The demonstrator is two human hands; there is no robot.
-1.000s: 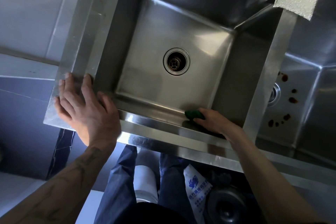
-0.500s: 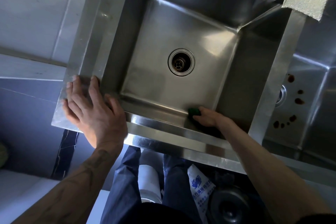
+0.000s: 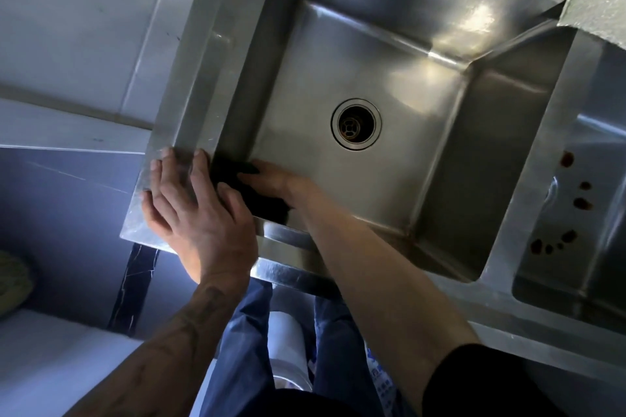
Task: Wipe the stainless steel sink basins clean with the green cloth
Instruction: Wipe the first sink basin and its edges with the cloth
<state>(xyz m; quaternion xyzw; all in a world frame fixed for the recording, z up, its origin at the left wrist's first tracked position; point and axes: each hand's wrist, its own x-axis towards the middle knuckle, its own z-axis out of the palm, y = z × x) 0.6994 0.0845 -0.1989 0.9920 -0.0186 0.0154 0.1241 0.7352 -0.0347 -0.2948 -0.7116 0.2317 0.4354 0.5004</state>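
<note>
The left steel basin [image 3: 338,78] fills the middle of the view, with a round drain [image 3: 355,123] in its floor. My right hand [image 3: 274,179] is down in the basin's near left corner, pressing the green cloth [image 3: 250,189], which looks almost black in the shadow there. My left hand [image 3: 200,210] lies flat on the sink's near left rim corner [image 3: 189,112], fingers spread, holding nothing. The right basin [image 3: 576,213] shows at the right edge with several dark red spots [image 3: 582,203] on its floor.
A steel divider [image 3: 542,152] separates the two basins. A grey textured pad [image 3: 603,0] sits on the rim at the top right. Below the front rim are my legs in blue trousers, a white cylinder [image 3: 288,342] and a printed bag. A grey wall lies left.
My right hand has swept the cloth along the basin's near edge, from the near right corner to the near left corner. The left hand stayed on the rim; the view shifted slightly.
</note>
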